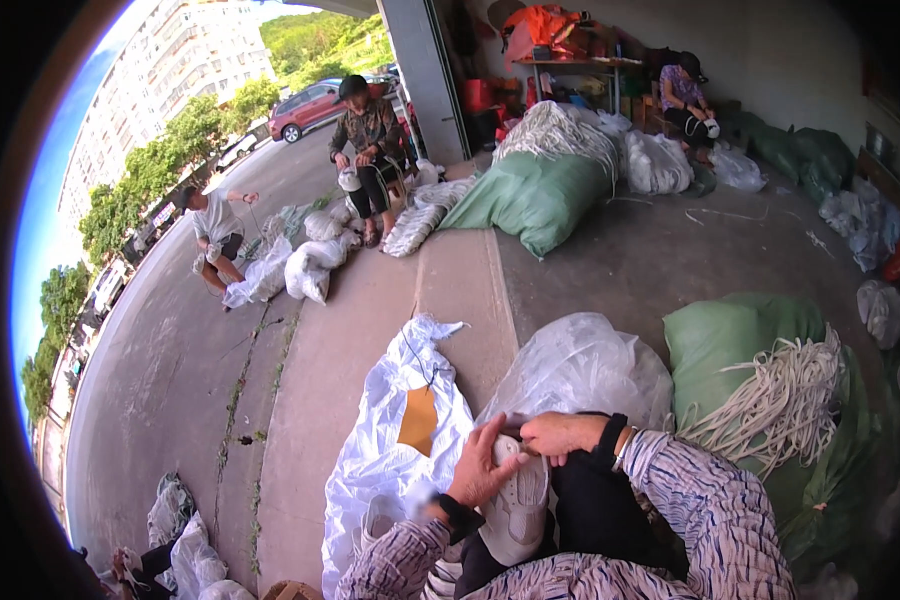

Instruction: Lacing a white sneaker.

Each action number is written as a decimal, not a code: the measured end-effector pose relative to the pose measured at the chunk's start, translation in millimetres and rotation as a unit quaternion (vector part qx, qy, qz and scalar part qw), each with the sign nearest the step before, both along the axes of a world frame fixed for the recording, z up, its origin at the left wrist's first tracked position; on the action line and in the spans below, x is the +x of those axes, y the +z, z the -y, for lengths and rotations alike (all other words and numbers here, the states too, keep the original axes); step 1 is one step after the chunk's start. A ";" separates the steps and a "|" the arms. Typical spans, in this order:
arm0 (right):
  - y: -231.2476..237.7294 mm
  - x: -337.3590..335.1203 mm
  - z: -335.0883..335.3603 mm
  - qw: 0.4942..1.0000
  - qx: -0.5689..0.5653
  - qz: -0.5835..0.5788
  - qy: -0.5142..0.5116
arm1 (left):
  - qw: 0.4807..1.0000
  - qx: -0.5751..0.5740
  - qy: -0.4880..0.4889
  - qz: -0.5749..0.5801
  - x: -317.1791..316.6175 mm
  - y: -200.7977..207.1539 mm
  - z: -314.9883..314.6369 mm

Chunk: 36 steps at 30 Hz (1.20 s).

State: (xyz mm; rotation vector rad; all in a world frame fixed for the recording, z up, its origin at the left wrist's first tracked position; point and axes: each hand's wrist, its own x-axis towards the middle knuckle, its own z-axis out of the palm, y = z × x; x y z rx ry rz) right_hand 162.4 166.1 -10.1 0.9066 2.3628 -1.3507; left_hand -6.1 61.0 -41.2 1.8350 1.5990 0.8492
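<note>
A: Where is the shoe (515, 505)?

B: On the lap, its long axis running up and away from the body, top end toward the clear bag (580, 365).

A: And the hands?

B: The left hand (480, 465) lies flat along the shoe's left side, fingers spread, steadying it. The right hand (560, 435) reaches across from the right, fingers pinched at the shoe's top end; whether they grip a lace I cannot tell. It is nearer that end.

A: Room?

B: Tight: white sack (390, 460) left, green bag (740, 340) of laces right.

Open-fronted roadside workshop: bulging green sacks (535, 195), white lace bundles (785, 385), seated workers (370, 150).
</note>
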 end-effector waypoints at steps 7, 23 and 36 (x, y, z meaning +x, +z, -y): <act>11.3 -5.4 4.8 0.997 -0.015 0.064 0.038 | 0.999 0.009 0.011 -0.043 11.3 5.6 17.4; -17.6 28.7 35.3 0.952 -0.064 -0.244 -0.171 | 0.998 0.045 0.025 -0.032 -4.6 2.7 23.7; 1.2 52.7 80.3 0.891 -0.017 -0.332 -0.310 | 0.999 0.010 0.030 0.006 -9.6 -19.3 36.2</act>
